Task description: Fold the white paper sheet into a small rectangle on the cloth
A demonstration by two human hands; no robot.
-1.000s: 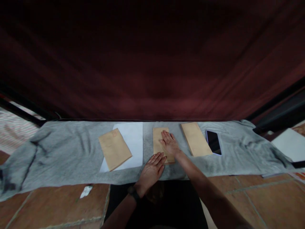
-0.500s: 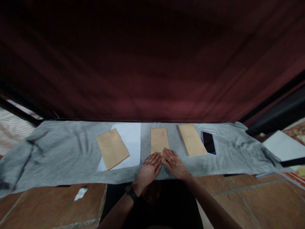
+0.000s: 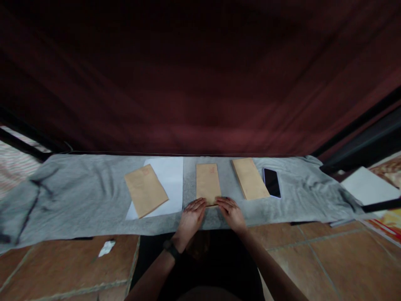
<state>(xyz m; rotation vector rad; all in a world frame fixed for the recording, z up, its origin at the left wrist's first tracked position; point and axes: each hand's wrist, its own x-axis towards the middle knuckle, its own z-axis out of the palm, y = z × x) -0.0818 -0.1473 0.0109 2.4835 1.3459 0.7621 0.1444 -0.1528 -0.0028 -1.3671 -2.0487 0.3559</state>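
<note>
Three tan envelopes lie on a grey cloth [image 3: 78, 196]. The middle envelope [image 3: 207, 186] lies lengthwise just beyond my hands. My left hand [image 3: 191, 217] rests flat with its fingertips at that envelope's near left corner. My right hand [image 3: 230, 212] lies flat too, fingertips touching the near right corner. Neither hand grips anything; the fingers of both are stretched out. The left envelope [image 3: 144, 190] sits tilted on a white sheet of paper [image 3: 169, 175]. The right envelope [image 3: 249, 178] lies angled beside a black phone [image 3: 271, 182].
A dark red curtain [image 3: 200, 75] hangs behind the cloth. Brown floor tiles [image 3: 328, 267] lie on both sides of me, with a small white scrap [image 3: 106, 248] on the left. White paper [image 3: 366, 186] and printed sheets lie at the far right.
My right hand slid back from the top of the middle envelope to its near edge. Both hands now sit side by side at the near corners.
</note>
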